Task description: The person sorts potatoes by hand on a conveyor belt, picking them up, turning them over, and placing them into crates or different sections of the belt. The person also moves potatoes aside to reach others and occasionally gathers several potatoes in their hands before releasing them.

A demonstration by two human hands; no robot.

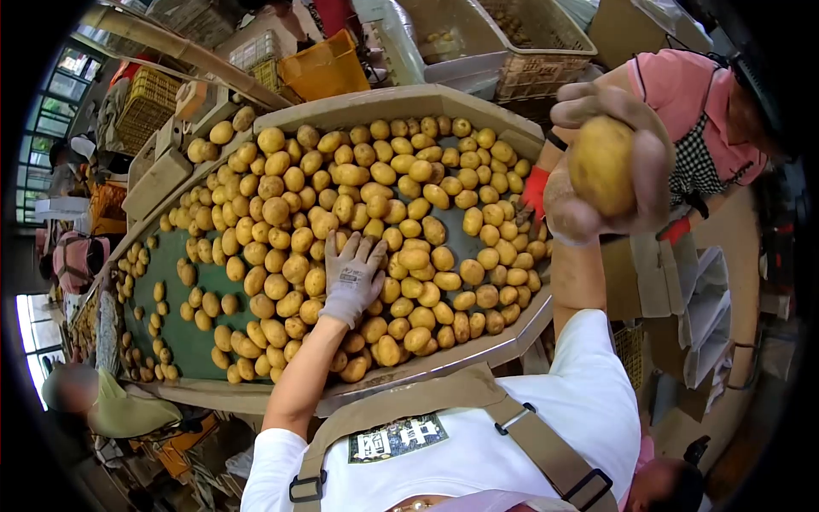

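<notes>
My left hand [354,277], in a grey work glove, rests on the heaped potatoes [281,209] with its fingers spread. It is open and grips nothing. Raised close to the camera at the right, my right hand [653,175] is also gloved and closed around a large yellow potato [603,165]. That potato is held well above the pile. The potatoes cover much of a conveyor table with a green belt [192,341], lying thickest in the middle around my left hand.
A raised wooden rim [444,98] borders the table. At the right, a co-worker in pink [682,81] has a red-gloved hand [535,192] at the potatoes. Crates [542,72] stand behind, cardboard boxes [661,277] at right. Another person [132,405] is at far left.
</notes>
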